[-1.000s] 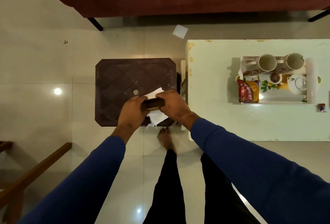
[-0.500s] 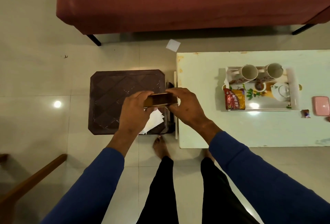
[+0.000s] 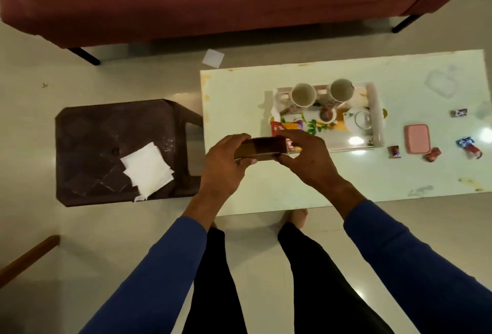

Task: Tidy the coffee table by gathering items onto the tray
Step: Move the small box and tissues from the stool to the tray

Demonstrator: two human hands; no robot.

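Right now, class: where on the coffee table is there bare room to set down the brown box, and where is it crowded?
Bare: the coffee table strip along the near edge, and the left end beside the tray. Crowded: right of the tray, around the pink case and the wrapped sweets.

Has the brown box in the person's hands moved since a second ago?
Yes. The brown box, held in both hands, was over the dark stool beside the napkins; now it is over the coffee table, close to the tray.
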